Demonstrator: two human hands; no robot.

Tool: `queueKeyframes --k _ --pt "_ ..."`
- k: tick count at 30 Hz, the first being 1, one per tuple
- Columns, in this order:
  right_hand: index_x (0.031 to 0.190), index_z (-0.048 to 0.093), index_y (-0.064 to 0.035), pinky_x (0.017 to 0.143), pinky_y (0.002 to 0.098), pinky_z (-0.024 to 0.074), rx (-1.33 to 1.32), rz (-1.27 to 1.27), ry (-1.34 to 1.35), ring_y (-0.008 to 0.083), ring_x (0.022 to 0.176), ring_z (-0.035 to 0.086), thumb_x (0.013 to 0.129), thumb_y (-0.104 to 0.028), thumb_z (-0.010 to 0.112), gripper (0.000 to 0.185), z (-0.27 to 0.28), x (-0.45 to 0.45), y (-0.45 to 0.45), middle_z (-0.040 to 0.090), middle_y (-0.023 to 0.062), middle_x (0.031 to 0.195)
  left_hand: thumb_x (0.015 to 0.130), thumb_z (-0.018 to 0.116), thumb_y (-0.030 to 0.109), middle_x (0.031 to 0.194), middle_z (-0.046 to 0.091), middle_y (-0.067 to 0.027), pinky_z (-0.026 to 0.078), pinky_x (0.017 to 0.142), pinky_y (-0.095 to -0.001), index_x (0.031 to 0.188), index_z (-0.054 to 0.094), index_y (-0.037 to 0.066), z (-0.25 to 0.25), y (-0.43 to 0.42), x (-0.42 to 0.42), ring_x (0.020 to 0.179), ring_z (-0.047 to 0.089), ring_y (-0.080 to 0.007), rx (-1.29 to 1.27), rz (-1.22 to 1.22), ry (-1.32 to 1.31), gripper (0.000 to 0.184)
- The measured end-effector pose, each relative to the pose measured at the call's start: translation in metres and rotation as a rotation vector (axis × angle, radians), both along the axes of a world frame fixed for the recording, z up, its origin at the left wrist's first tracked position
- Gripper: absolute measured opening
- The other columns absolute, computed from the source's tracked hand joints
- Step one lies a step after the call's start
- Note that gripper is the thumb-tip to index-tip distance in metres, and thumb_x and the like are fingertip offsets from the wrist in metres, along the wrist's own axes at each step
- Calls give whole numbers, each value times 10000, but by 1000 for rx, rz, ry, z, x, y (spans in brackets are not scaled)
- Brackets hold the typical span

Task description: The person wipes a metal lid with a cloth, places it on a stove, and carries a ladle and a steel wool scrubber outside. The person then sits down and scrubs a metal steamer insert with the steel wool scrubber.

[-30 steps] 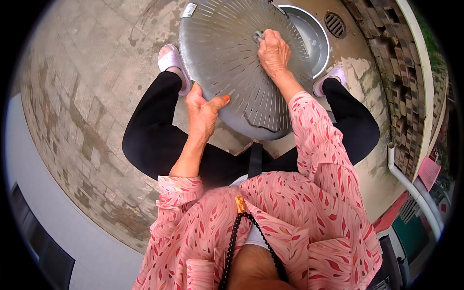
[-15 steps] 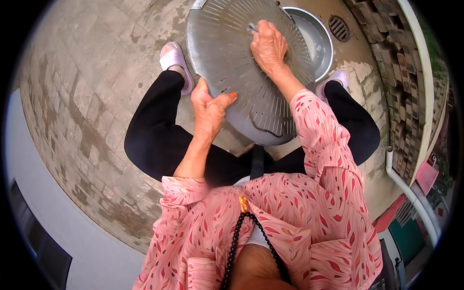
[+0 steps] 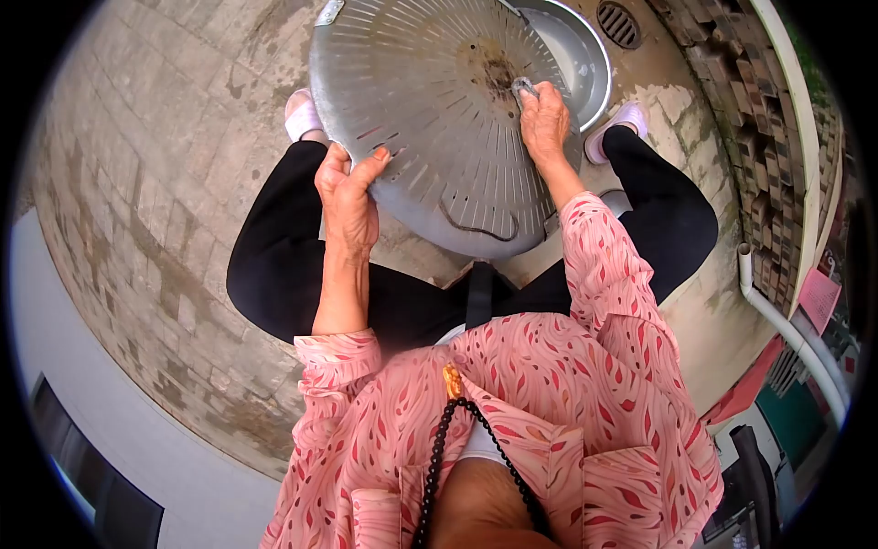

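Note:
A large grey metal steamer [image 3: 439,146] with a slotted bottom is tilted between my legs, its perforated face toward me. Brown grime marks the middle of that face, and a dark curved line runs near its lower edge. My left hand [image 3: 352,188] is closed on the steamer's left rim, thumb over the slotted face. With closed fingers, my right hand [image 3: 546,119] presses a small grey scouring pad [image 3: 523,89] against the face, just right of the grime. Behind the steamer stands a metal basin [image 3: 590,69], partly hidden, with cloudy liquid visible inside.
Wet paving [image 3: 183,183] spreads to the left. A round drain grate [image 3: 619,25] lies beyond the basin. Along the right side run stacked bricks [image 3: 745,119] and a white pipe [image 3: 796,339]. My slippered feet flank the steamer.
My right hand has slid with the pad toward the right and down, uncovering the grimy middle. The steamer and my left hand have shifted left in view.

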State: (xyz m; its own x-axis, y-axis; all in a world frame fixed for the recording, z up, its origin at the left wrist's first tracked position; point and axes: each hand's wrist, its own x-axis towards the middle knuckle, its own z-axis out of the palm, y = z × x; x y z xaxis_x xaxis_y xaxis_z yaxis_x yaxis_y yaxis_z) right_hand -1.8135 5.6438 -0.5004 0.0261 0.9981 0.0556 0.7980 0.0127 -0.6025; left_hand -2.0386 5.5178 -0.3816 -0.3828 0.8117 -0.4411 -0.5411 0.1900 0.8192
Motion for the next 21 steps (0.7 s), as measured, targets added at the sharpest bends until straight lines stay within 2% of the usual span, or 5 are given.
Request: queueKeyframes --k 2,5,9,18,21 --pt "896 545 -40 698 462 436 27 96 48 379 826 567 807 -148 592 147 14 -10 -10 560 163 911 808 630 161 947 609 -98 505 761 -323 1070 537 -40 6 12 -3 831 598 -181 15 50 -91 343" --pt "932 559 -40 733 443 442 40 250 187 361 850 562 784 -96 579 159 37 -22 -34 559 137 975 815 619 141 912 613 -103 524 682 -330 1053 546 -34 8 26 -15 761 612 -194 -244 55 8 304" --pt "945 584 -60 767 408 449 72 268 268 325 889 554 746 -40 564 201 39 -20 -37 569 114 970 819 599 97 888 609 -125 530 640 -331 1030 547 -56 1 23 -11 726 614 -200 -55 85 136 266" --pt "939 582 -49 766 411 456 104 178 347 348 880 573 730 -35 595 210 35 -37 -14 589 143 930 807 593 65 991 595 -84 446 828 -292 1083 539 -51 9 -6 24 870 561 -150 129 145 343 304" --pt "896 592 -38 722 414 459 72 70 294 356 844 588 709 -38 631 190 14 -27 -3 599 165 898 824 601 102 1012 588 -89 455 817 -302 1102 525 -43 19 -3 8 860 567 -158 118 99 -3 323"
